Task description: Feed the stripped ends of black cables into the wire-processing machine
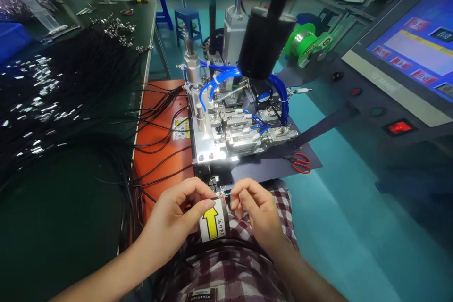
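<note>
At the front edge of a metal machine (244,137), my left hand (182,212) has thumb and fingers pinched together near small coloured wires (223,194). Its thumb lies over the top of a white label with a yellow arrow (212,222). What the fingertips grip is too small to make out. Just right of the wires is my right hand (256,210), its fingers curled and thumb against the index finger; anything between them is hidden. Black cables (159,146) run over an orange surface (148,160) to the machine's left side.
Red-handled scissors (300,163) lie on the dark plate right of the machine. A control panel with a screen (417,52) stands at the right. A heap of black cables (63,89) covers the left table. A green spool (302,42) and blue stool (187,21) are behind.
</note>
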Available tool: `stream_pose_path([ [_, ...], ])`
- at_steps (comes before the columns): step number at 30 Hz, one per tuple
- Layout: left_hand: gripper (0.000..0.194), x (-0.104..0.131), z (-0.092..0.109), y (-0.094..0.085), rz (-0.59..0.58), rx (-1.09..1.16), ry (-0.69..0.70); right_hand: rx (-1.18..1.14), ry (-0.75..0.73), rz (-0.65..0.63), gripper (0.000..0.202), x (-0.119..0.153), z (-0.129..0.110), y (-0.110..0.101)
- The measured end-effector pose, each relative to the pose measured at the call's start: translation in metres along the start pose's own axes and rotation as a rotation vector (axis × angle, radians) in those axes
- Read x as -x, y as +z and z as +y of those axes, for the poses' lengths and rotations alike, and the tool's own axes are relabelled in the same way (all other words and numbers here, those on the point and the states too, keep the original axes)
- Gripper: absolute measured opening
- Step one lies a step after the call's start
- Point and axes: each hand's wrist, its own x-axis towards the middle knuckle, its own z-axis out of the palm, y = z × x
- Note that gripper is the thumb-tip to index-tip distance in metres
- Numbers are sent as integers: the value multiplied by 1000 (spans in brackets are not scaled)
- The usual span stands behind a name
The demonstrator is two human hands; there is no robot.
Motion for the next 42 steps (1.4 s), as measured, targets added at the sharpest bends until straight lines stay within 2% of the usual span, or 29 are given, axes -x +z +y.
stream_pose_path([
  [2, 18, 2, 2, -1, -6, 5, 18, -90, 20, -45, 13, -8, -4, -2],
  [5, 18, 2, 4, -2, -21, 0, 36, -127, 14, -176, 18, -17, -8, 0],
  [7, 19, 1, 5, -3, -39, -2, 35, -152, 2, -224, 14, -21, -7, 4],
  [15, 20, -3, 5, -4, -99, 42, -17, -289, 9, -68, 15, -22, 4, 18],
  [19, 18, -3, 6, -3, -113, 5, 45, -308, 60, -82, 24, -23, 1, 15],
  [22, 22, -2, 7, -2, -132, 63, 0, -323, 109, -54, 33, -19, 1, 9],
  [24, 23, -2, 7, -1, -106, 105, -16, -291, 113, -56, 34, -15, 4, 5],
  [31, 22, -4, 0, 4, -73, 192, -30, -125, 101, -111, 13, -9, 5, 9],
  [36, 21, -5, -4, 4, -94, 251, -73, 92, 17, -52, 12, -10, 4, 13],
  [42, 22, -11, -9, 2, -99, 299, -108, 184, 4, -33, 17, -9, 9, 12],
])
